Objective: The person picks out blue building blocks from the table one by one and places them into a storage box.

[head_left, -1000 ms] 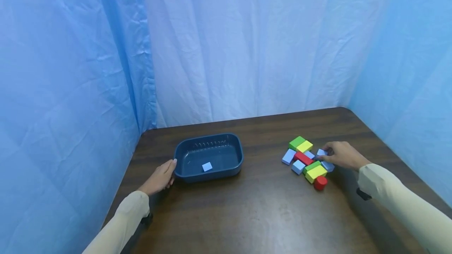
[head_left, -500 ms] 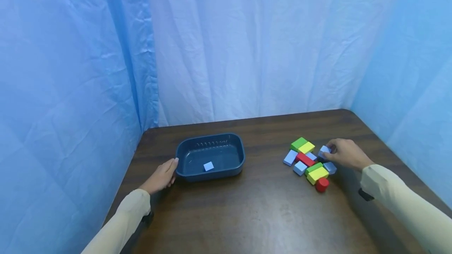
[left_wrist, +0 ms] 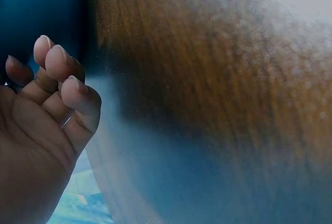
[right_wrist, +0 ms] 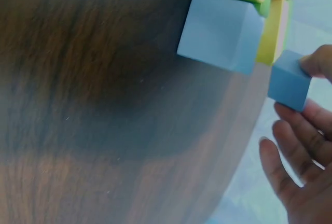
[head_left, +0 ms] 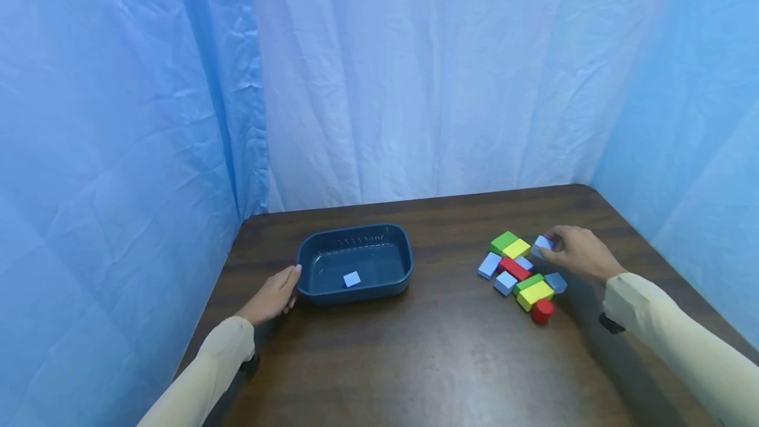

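Near side first: pale sleeves (head_left: 198,374) reach in over the table (head_left: 415,361). Nearest piece in the pile, toward the table's right edge: red cylinder (head_left: 542,312). Just behind it, near yellow block (head_left: 535,296) with near green block (head_left: 527,283) against its far side; grey-blue block (head_left: 556,283) to the right, pale blue block (head_left: 505,284) to the left. My left hand (head_left: 271,296) is at the left end of the tray (head_left: 358,294), fingers bent; can't tell if they pinch the rim or only touch it. Tray sits toward the table's back left corner, one flat-lying block (head_left: 352,279) inside by the front wall. Further into the pile: red block (head_left: 514,269) lying slantwise, blue blocks (head_left: 489,265) around it. My right hand (head_left: 581,254) has the small blue block (head_left: 541,246) pinched between thumb and fingertips, just right of the pile's far end. There, far yellow block (head_left: 516,249) and far green block (head_left: 503,242) lie side by side. Blue curtain (head_left: 409,84) beyond the table's back edge.
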A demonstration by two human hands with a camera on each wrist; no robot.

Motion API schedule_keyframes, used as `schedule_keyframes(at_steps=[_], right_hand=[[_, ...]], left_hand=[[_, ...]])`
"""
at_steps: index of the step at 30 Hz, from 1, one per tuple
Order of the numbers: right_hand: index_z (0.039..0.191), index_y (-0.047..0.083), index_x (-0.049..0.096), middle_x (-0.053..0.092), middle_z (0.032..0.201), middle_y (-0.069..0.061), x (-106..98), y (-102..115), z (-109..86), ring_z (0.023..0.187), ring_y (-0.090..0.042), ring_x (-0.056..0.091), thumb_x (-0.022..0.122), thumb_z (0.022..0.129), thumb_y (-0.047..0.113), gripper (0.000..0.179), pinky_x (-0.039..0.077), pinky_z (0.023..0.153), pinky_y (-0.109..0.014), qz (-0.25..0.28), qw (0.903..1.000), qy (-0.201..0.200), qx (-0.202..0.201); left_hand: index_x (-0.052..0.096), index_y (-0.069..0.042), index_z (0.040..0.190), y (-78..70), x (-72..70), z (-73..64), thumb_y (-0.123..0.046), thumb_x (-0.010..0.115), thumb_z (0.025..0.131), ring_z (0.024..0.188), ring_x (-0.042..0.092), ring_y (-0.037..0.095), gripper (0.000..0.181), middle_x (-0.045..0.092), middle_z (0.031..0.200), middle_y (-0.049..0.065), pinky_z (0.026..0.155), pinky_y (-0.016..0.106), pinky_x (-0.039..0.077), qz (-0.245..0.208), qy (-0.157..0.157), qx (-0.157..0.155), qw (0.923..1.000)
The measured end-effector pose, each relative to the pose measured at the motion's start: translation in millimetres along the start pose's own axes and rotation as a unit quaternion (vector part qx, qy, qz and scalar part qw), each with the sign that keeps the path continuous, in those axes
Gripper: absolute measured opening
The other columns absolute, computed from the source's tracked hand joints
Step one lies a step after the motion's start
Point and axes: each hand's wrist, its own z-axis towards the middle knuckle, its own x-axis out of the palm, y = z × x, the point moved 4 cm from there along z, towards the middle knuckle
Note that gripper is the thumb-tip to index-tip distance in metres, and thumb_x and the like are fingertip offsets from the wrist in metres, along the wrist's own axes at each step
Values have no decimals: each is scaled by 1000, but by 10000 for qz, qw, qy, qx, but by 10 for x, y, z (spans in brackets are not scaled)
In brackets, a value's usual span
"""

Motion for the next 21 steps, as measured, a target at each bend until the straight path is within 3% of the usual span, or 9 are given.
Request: schedule_keyframes(at_steps=[14,21], right_hand=[[122,-5,65,69,109,-22,24,205,90,94,-34,67,78,92,34,50,57,80,-55,66,9996,-186,-177],[123,-3,64,68,112,-22,51,295,139,99,-36,65,77,92,33,49,56,82,-57,117,9997,-133,-188]], left_hand=[[49,-7,97,-15,0,28,-44,29,114,60,55,27,45,56,72,11,60,38,48,31,-42,-37,10000],[50,-8,98,3,7,18,-51,28,112,60,55,27,51,57,73,11,58,37,48,-68,-16,-64,10000]])
